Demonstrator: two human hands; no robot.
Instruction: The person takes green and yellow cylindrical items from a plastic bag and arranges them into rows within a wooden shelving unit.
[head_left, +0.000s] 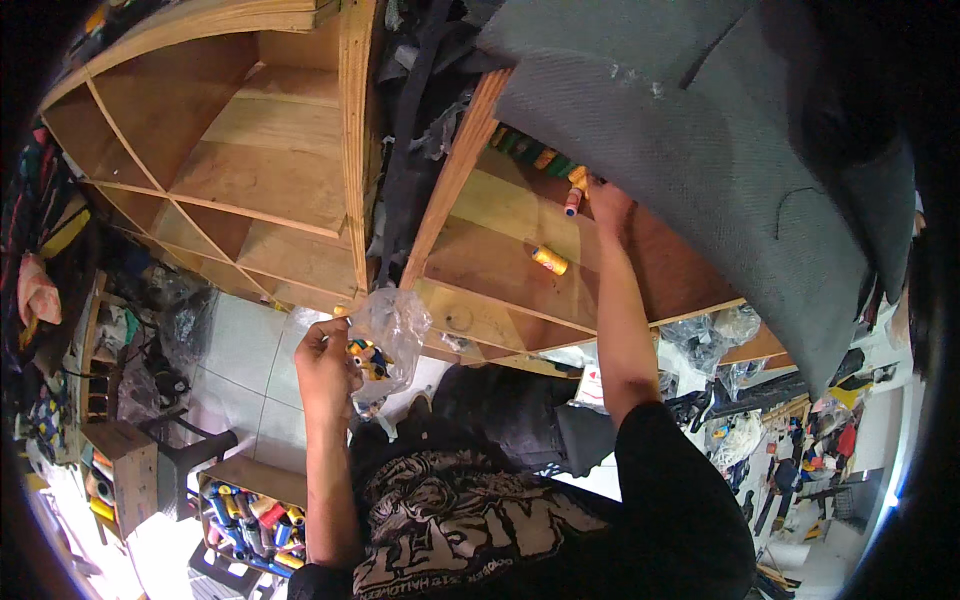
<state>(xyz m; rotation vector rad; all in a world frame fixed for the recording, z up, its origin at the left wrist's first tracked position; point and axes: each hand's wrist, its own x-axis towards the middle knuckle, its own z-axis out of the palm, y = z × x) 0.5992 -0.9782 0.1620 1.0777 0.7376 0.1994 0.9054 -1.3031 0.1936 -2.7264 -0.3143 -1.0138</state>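
My left hand (326, 365) is closed on the gathered top of a clear plastic bag (402, 325). Dark and yellow thread spools (370, 360) show through the plastic. My right arm reaches into a wooden shelf compartment, where my right hand (608, 207) is closed around a yellow thread spool (579, 179); its fingertips are partly hidden. Just below that spool is another spool with a dark end (572, 203). A lone yellow spool (549, 261) lies on its side on the shelf board. Behind, a row of green and orange spools (530, 152) lines the back of the compartment.
Grey fabric sheeting (700, 150) hangs over the shelf's right side. Another wooden shelf unit (260, 150) stands at the left. A crate of mixed spools (255, 520) sits lower left, near a dark stool (190, 445). Plastic bags (705, 340) lie beside my right forearm.
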